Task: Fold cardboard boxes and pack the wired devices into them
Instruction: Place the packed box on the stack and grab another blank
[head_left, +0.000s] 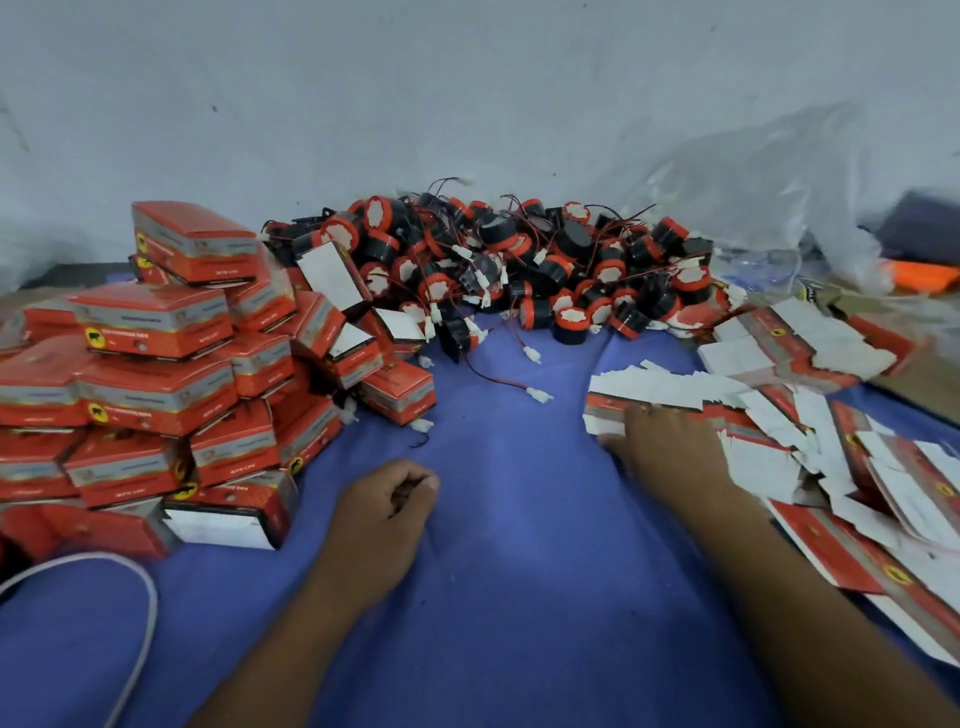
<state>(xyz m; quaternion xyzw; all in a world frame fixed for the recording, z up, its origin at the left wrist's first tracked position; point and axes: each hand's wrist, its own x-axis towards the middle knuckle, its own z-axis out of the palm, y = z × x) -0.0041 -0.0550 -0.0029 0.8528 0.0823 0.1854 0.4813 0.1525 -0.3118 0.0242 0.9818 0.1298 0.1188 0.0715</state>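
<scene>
The fingers (631, 423) of the right hand (660, 452) lie flat and slightly spread on the near edge of a stack of flat box blanks (670, 389) at the right of the blue cloth (519, 519); whether they pinch a sheet I cannot tell. The left hand (387, 506) rests near the middle, curled loosely and holding nothing visible. The blanks look thin, light and bendy, so sliding one off by its edge seems best. The wired devices (519, 270) are heaped at the far centre; they look small and rigid, with thin leads likely to tangle, better gripped by the body. Folded boxes (156, 374) are piled left.
</scene>
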